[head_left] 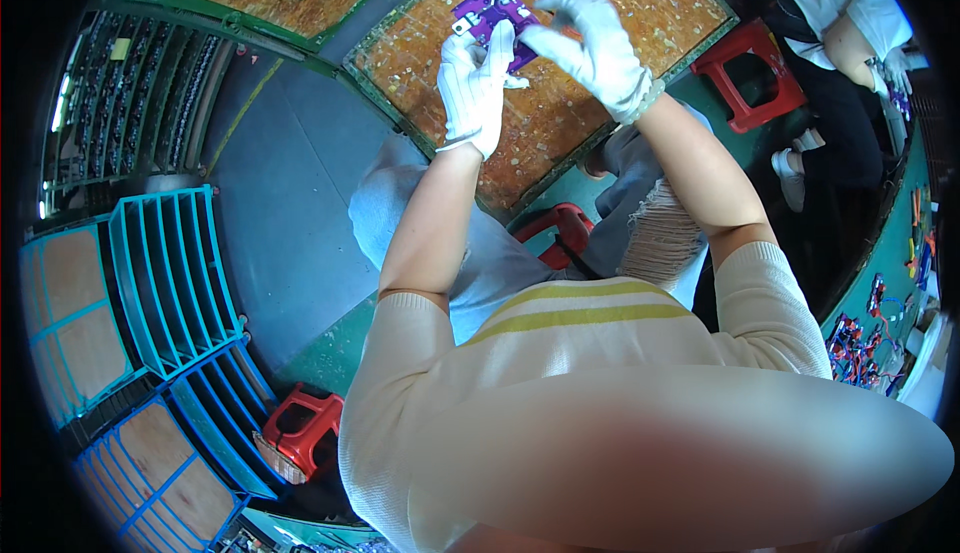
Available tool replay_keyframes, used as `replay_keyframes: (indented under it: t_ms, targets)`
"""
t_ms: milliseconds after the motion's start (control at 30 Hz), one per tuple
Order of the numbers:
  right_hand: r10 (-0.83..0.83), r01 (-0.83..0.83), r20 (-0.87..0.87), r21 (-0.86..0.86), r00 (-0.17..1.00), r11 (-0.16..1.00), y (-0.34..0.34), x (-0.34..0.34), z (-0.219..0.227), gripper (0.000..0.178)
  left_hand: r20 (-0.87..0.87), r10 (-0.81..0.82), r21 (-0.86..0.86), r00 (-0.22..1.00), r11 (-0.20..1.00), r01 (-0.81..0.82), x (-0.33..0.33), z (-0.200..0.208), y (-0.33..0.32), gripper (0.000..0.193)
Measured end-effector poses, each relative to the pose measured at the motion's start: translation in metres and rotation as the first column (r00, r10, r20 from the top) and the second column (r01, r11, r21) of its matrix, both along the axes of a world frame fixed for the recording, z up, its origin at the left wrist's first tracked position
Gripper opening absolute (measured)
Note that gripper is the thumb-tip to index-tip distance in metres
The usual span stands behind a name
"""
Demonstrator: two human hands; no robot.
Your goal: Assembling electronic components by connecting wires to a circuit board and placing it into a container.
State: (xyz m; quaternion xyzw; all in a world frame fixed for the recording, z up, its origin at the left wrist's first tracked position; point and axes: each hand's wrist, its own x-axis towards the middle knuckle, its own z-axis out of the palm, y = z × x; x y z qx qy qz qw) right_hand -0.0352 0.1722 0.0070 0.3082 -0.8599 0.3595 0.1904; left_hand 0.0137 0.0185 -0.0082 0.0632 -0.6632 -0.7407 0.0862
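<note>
In my gloved left hand (473, 96) is a purple flat part (484, 1) with silver brackets at two of its corners, held above the worktable. My left thumb lies over its face, and the fingers are largely hidden beneath it. Beside the part's right edge is my right hand (598, 58), also in a white glove. Its index finger and thumb are curved and apart, with the thumb tip at the purple edge; I see nothing gripped between them. Dark details show on the part's face, too small to make out.
The worn wooden worktable (420, 63) has a green rim and small scraps on it. A red stool (750, 73) stands at right, near a seated co-worker (850, 43). Teal racks (175, 278) are at left, with another red stool (305, 428) below. Coloured parts (865, 348) lie lower right.
</note>
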Motion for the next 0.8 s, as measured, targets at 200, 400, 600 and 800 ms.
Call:
replay_keyframes:
  t_ms: [200,400,600,800]
  targets:
    - [0.272,-0.088,0.336,-0.473,0.902,0.876,-0.001,-0.012,-0.038,0.028,-0.053,-0.041,0.057,0.998,0.997,0.044,0.001,0.000,0.000,0.025]
    - [0.281,0.061,0.574,-0.504,0.769,0.862,0.004,-0.007,-0.023,0.019,-0.183,-0.042,0.198,0.982,0.977,0.079,0.004,-0.007,-0.001,0.023]
    - [0.496,0.006,0.469,-0.731,0.730,0.683,0.006,-0.011,-0.036,0.022,-0.212,0.008,0.287,0.977,0.956,0.054,-0.005,-0.032,-0.010,0.026]
    - [0.214,-0.132,0.227,-0.330,0.950,0.935,0.018,-0.011,-0.015,0.075,-0.093,-0.137,0.488,0.986,0.857,0.165,-0.002,-0.019,-0.013,0.024]
